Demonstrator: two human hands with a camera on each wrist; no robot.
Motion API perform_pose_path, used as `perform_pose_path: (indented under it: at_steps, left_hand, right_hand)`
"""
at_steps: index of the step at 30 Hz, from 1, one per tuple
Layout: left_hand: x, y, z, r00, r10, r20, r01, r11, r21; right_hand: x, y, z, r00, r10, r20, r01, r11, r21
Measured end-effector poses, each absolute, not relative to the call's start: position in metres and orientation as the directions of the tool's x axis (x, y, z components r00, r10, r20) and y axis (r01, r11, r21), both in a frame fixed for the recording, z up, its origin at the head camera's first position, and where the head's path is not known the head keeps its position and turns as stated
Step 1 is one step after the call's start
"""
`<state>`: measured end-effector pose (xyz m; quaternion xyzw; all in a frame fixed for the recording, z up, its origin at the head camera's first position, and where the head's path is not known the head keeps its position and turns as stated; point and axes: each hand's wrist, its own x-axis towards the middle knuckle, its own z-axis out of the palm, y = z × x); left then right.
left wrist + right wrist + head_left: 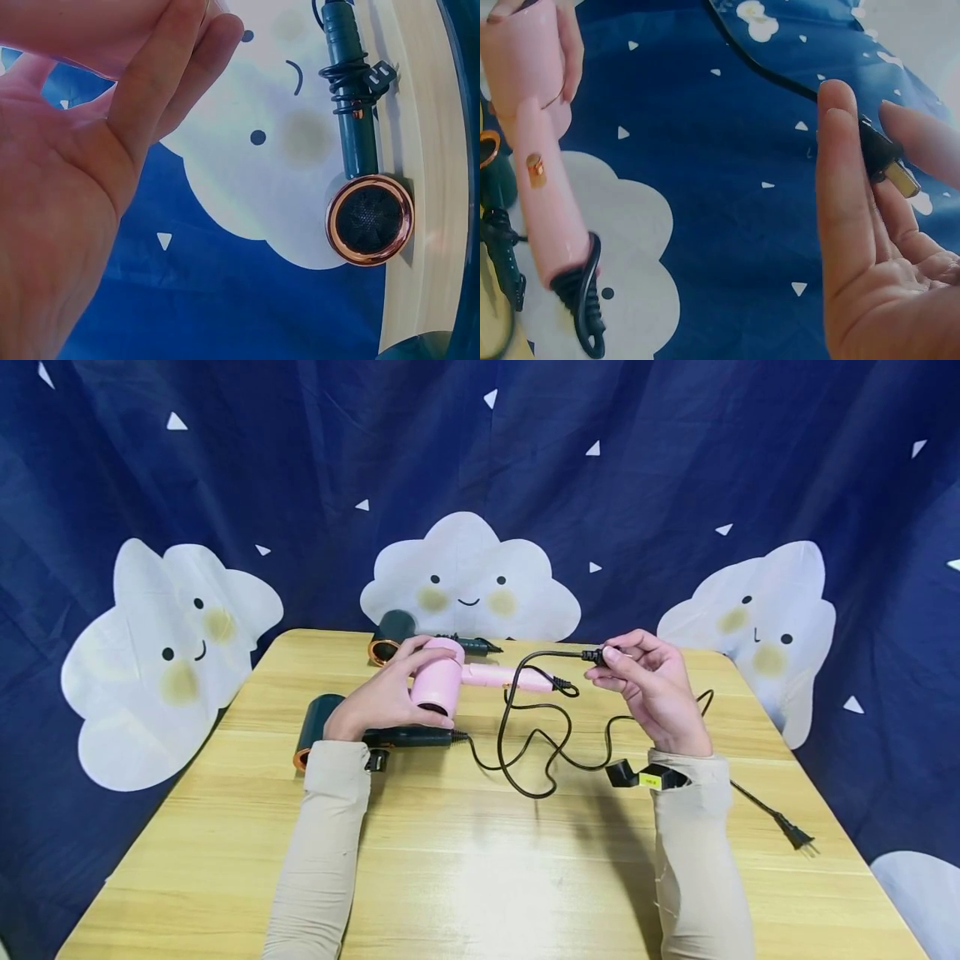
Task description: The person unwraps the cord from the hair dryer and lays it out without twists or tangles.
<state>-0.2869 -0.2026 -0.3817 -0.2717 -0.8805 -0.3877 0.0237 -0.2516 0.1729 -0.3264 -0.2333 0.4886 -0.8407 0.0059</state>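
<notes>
My left hand (386,693) grips a pink hair dryer (438,681) round its barrel, holding it above the table with the handle pointing right. In the right wrist view the pink dryer's handle (551,195) shows a gold switch and a looped black cord at its end. My right hand (663,693) pinches a black plug (597,657) between thumb and fingers; its metal prongs (901,181) stick out in the right wrist view. From the plug a black cord (501,718) hangs down in loops between my hands.
A dark green hair dryer (318,727) lies beneath my left hand, its cord running right to a plug (797,835) on the wooden table (480,877). Another dark green dryer (393,631), cord wrapped round its handle, lies at the back edge. A blue cloud-print curtain (315,460) surrounds the table.
</notes>
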Motion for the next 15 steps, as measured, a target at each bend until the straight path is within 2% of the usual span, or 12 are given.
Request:
perform_pose_path:
  at_steps: [5, 15]
  left_hand:
    - [-0.287, -0.205, -0.380, -0.851, 0.456, 0.261, 0.498, 0.541, 0.678]
    - [-0.285, -0.207, -0.378, -0.858, 0.440, 0.265, 0.487, 0.532, 0.692]
  right_hand:
    - [-0.255, 0.176, -0.328, -0.909, -0.248, 0.335, -0.209, -0.423, -0.882]
    - [-0.266, 0.186, -0.337, -0.913, -0.350, 0.210, -0.109, -0.286, -0.952]
